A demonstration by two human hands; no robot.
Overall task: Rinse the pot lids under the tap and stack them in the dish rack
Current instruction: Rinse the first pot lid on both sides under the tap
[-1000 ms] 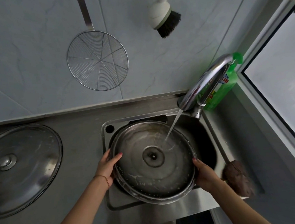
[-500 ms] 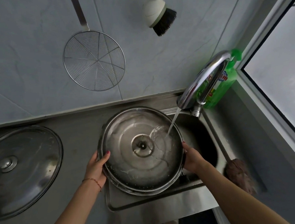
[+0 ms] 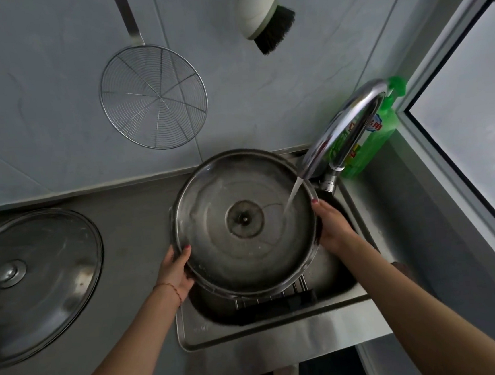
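Observation:
A large steel pot lid (image 3: 215,244) is held underside up over the sink (image 3: 270,326). My left hand (image 3: 175,268) grips its lower left rim, thumb hooked over the edge. My right hand (image 3: 332,227) grips the right rim. Water runs from the chrome tap (image 3: 346,131) onto the lid's right side. A second, bigger steel lid (image 3: 36,280) with a round knob lies flat on the counter at the left. Metal bars of a rack (image 3: 279,293) show in the sink under the held lid.
A wire skimmer (image 3: 154,96) and a white brush with black bristles (image 3: 267,21) hang on the tiled wall. A green detergent bottle (image 3: 373,134) stands behind the tap. A window frame (image 3: 454,175) runs along the right.
Both hands have lifted the lid up and toward the wall, so its near edge is raised clear of the sink. The water stream now lands nearer the right rim.

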